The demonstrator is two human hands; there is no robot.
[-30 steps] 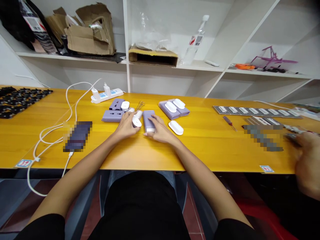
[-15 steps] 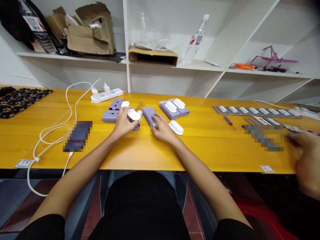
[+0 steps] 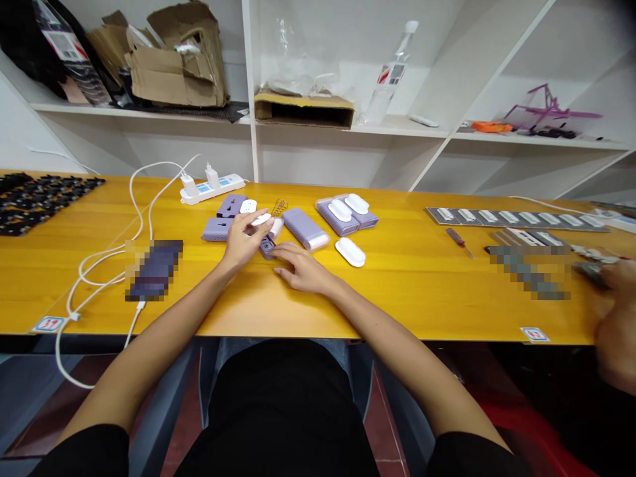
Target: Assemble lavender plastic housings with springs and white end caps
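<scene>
My left hand (image 3: 241, 244) is closed on a white oval cap (image 3: 261, 219), pinched between thumb and fingers. Just below it lies a small purple part (image 3: 267, 246) with dark openings, its edge met by the fingertips of my right hand (image 3: 301, 267). That hand's thumb and fingers are apart. Behind it, a purple case (image 3: 303, 227) with a white end lies on the table. To its right is a loose white oval cap (image 3: 350, 252). Two more purple cases with white caps (image 3: 339, 211) sit farther back. Purple pieces (image 3: 216, 229) lie left of my left hand.
A coiled wire spring (image 3: 281, 207) lies behind my hands. A white power strip (image 3: 213, 189) and a cable-connected phone (image 3: 156, 270) are at left. A screwdriver (image 3: 460, 242) and a long strip of white parts (image 3: 509, 217) lie right. Another person's hand (image 3: 619, 311) works at far right.
My right hand has left the purple case and moved left to the small purple part. The white cap in my left hand has tilted. The case's white end now shows.
</scene>
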